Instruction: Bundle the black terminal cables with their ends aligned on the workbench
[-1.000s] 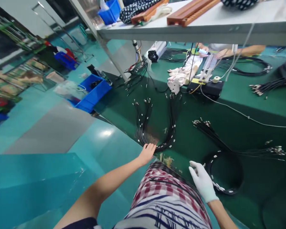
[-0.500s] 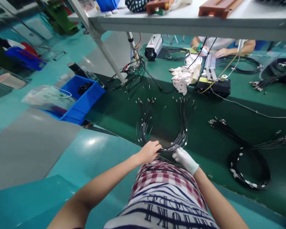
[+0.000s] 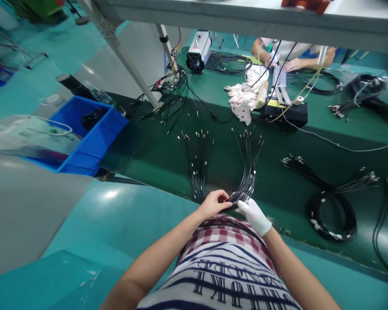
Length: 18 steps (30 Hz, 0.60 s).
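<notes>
A U-shaped bundle of thin black cables (image 3: 248,183) lies on the green table in front of me, its metal-tipped ends pointing away. Small white tags dot the strands. At the bottom of the curve my bare left hand (image 3: 216,201) is closed on the cables, thumb and fingers pinched together. Just right of it, my right hand (image 3: 252,215), in a white glove, grips the same bundle with its fingers wrapped round. The two hands are close together near the table's front edge, just above my checked apron (image 3: 213,234). The part of the cables between the fingers is hidden.
A coiled cable bundle (image 3: 332,215) lies to the right. Beyond are white gloves (image 3: 242,101), a black box (image 3: 289,115) and a silver device (image 3: 198,51). Across the table a co-worker's hands (image 3: 292,64) work. A blue crate (image 3: 93,148) stands left; a shelf edge (image 3: 213,21) crosses above.
My left hand has slid right along the cable bundle, closer to my right hand, and now pinches. The left strands have straightened somewhat. The head view has shifted.
</notes>
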{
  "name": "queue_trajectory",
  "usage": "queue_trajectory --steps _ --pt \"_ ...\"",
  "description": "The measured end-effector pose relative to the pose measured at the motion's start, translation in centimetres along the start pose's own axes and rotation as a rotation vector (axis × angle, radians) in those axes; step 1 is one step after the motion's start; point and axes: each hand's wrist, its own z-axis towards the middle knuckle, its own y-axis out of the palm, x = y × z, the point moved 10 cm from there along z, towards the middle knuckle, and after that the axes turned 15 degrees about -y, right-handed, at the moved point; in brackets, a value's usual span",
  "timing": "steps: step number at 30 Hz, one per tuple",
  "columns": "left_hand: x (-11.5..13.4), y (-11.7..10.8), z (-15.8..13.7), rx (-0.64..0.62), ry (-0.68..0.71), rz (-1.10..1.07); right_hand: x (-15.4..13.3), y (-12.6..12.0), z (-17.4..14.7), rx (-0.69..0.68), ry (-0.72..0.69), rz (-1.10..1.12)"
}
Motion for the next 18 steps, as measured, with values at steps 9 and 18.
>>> queue_trajectory --steps 9,18 --pt "0.5 -2.0 0.3 0.011 -0.038 -0.159 0.4 -0.8 0.2 0.091 0.044 0.028" --pt "0.3 -0.4 1.1 -0.049 -0.114 -0.246 -0.6 -0.2 0.2 -0.032 -0.018 0.213"
